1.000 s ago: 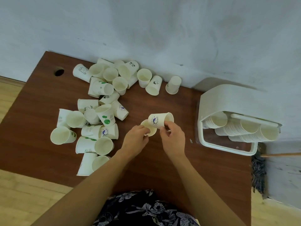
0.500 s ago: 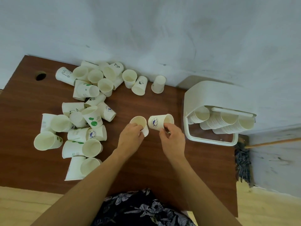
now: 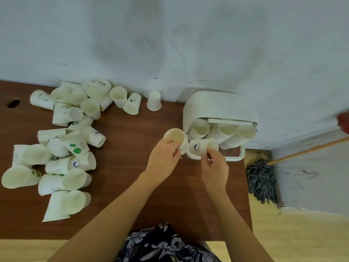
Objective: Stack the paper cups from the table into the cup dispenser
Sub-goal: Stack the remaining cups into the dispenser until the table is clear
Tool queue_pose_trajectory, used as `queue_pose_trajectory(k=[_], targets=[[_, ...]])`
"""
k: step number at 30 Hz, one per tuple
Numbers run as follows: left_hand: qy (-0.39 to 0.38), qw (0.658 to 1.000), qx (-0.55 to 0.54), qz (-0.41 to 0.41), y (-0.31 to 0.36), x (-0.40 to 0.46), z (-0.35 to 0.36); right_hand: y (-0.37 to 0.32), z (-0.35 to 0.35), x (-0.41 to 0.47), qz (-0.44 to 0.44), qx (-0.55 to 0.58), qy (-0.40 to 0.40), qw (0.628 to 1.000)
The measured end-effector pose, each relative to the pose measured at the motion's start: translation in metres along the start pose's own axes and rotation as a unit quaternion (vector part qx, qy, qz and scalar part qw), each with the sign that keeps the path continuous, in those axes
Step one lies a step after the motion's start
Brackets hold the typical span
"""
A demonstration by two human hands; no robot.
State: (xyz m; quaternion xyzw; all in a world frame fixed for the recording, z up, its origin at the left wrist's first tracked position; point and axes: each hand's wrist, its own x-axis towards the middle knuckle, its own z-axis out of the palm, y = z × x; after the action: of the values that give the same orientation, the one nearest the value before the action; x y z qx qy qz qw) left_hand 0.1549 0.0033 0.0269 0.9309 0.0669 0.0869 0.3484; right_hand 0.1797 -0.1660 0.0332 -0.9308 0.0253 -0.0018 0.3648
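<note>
We hold one paper cup in each hand above the dark brown wooden table (image 3: 132, 148), just in front of the white plastic cup dispenser (image 3: 219, 104). Our left hand (image 3: 163, 159) keeps a narrow grip on a plain white paper cup (image 3: 174, 136), fingers curled round its lower wall, mouth tilted up toward us. Our right hand (image 3: 214, 167) pinches a white paper cup with a blue round logo (image 3: 201, 147) by its rim edge; this cup lies on its side with its mouth pointing right, directly in front of the dispenser's tray. The two held cups sit just beside each other; we cannot tell whether they touch. Inside the dispenser we see three nested stacks of white cups (image 3: 226, 133) lying side by side, mouths toward us, beneath a white horizontal bar (image 3: 229, 121). The dispenser stands at the table's far right corner, against the pale grey wall (image 3: 170, 35). To the left, well apart from our hands, a loose pile of white paper cups (image 3: 62, 144) covers the table, most lying on their sides, some printed with green dots or blue logos. One small white cup standing upside down (image 3: 154, 101) sits alone near the wall, between the pile and the dispenser. A dark round cable hole (image 3: 13, 103) marks the table's far left. Beyond the table's right edge, a dark grey string mop head (image 3: 261, 181) on a wooden handle (image 3: 307, 151) rests on the floor. Dark floral-print clothing (image 3: 162, 244) shows at the bottom edge.
</note>
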Motion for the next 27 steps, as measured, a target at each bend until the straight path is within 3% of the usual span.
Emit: queue_pose_trajectory(k=[6,11,27], targets=[[-0.042,0.999,0.023,0.024,0.043,0.014,0.039,0.043,-0.038,0.022,-0.013,0.002,0.006,1.000],[-0.073,0.995,0.069,0.013,0.060,0.024,0.072,0.067,-0.056,0.040,-0.023,-0.015,-0.039,0.999],[-0.174,0.972,0.131,-0.083,0.039,0.048,0.131,0.084,-0.052,0.079,-0.154,-0.053,-0.099,0.982]])
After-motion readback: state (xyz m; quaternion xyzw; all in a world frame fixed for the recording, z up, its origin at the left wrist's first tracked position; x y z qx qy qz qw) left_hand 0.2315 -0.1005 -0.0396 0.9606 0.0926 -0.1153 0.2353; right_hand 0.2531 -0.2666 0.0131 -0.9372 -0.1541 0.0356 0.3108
